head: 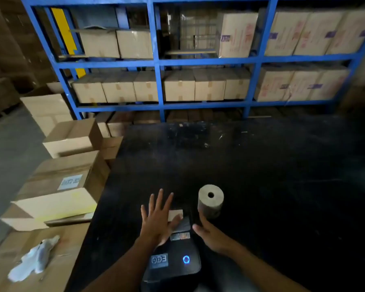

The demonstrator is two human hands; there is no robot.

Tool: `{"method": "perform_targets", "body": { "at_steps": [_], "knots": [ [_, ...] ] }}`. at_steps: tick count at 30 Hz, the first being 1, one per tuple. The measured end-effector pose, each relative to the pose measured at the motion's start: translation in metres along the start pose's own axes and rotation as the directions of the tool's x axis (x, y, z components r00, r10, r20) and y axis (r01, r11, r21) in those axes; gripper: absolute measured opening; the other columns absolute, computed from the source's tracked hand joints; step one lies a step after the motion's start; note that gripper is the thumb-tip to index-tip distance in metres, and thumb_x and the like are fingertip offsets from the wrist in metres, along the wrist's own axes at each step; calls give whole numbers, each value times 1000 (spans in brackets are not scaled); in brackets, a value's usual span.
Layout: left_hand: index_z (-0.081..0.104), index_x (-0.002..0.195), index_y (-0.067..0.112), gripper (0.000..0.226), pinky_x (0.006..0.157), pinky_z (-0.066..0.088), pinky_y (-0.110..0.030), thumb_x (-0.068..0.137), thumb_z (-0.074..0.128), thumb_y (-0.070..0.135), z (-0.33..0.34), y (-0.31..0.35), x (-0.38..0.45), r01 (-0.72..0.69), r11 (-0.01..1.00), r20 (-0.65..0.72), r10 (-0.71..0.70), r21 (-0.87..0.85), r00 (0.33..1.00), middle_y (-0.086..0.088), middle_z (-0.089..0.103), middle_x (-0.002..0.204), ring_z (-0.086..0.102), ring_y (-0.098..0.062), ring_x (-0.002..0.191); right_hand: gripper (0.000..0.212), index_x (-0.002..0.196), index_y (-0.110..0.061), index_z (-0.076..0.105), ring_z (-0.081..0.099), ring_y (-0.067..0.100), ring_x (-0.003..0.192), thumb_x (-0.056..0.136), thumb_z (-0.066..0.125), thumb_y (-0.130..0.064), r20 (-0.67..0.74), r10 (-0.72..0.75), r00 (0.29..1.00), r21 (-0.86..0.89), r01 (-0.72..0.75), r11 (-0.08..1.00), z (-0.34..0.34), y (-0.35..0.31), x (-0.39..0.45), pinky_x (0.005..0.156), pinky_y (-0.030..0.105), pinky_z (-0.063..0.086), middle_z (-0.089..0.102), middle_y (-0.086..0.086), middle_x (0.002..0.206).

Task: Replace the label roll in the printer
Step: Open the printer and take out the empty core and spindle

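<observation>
A black label printer (pixel 173 264) sits at the near edge of the dark worktop (pixel 282 165). The left hand (pixel 158 218), fingers spread, lies flat on it; the right hand (pixel 211 234), fingers loosely apart, hovers beside the upright label roll (pixel 210 200).

Left hand (pixel 159 220) spread flat over printer (pixel 173 264); right hand (pixel 209 233) beside upright label roll (pixel 210 200) on table (pixel 282 175).
</observation>
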State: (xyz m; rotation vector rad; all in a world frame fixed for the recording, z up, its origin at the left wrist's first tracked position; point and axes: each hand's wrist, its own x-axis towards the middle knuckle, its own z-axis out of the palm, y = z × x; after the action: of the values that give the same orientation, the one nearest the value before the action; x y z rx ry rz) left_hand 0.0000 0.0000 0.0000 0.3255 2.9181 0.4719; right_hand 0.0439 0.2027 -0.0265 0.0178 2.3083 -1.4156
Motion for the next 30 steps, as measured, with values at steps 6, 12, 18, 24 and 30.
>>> {"method": "perform_targets", "body": {
  "at_steps": [6, 12, 18, 24, 30],
  "knots": [
    [-3, 155, 41, 98, 120, -7, -56, 67, -15, 83, 44, -7, -24, 21, 988, 13, -23, 155, 1000, 3, -20, 164, -16, -27, 151, 60, 153, -22, 18, 31, 6, 139, 101, 46, -24, 80, 65, 995, 35, -68, 997, 36, 29, -36, 110, 11, 22, 30, -5, 156],
    [7, 156, 41, 79, 121, 0, -56, 85, 5, 77, 53, -8, -25, 40, 984, -81, -26, 175, 996, 3, -1, 167, -4, -27, 153, 69, 145, -30, 38, 56, -1, 118, 82, 59, -14, 67, -11, 998, 231, -5, 973, 46, 46, -63, 97, 14, 44, 61, -8, 133],
    [5, 156, 41, 80, 122, -2, -54, 84, 3, 77, 52, -5, -26, 46, 977, -73, -31, 208, 997, 5, -3, 167, -5, -25, 153, 77, 133, -38, 48, 60, 5, 117, 67, 84, -23, -161, -33, 986, 163, 60, 985, 61, 69, -65, 101, 37, 50, 61, -7, 129],
    [5, 156, 42, 81, 122, -3, -53, 84, 1, 79, 52, -5, -27, 47, 980, -71, -34, 196, 997, 6, -2, 167, -5, -24, 153, 48, 102, -37, 45, 64, 0, 95, 68, 79, -36, -220, -14, 975, 89, 35, 995, 63, 66, -66, 86, 35, 55, 68, -16, 103],
    [8, 156, 41, 78, 122, -1, -53, 86, 7, 76, 53, -7, -27, 50, 980, -79, -35, 191, 996, 5, 1, 167, -3, -25, 153, 47, 82, -31, 33, 40, 5, 62, 66, 76, -44, -289, -77, 954, -21, 74, 997, 64, 71, -63, 61, 30, 39, 48, -12, 70]
  ]
}}
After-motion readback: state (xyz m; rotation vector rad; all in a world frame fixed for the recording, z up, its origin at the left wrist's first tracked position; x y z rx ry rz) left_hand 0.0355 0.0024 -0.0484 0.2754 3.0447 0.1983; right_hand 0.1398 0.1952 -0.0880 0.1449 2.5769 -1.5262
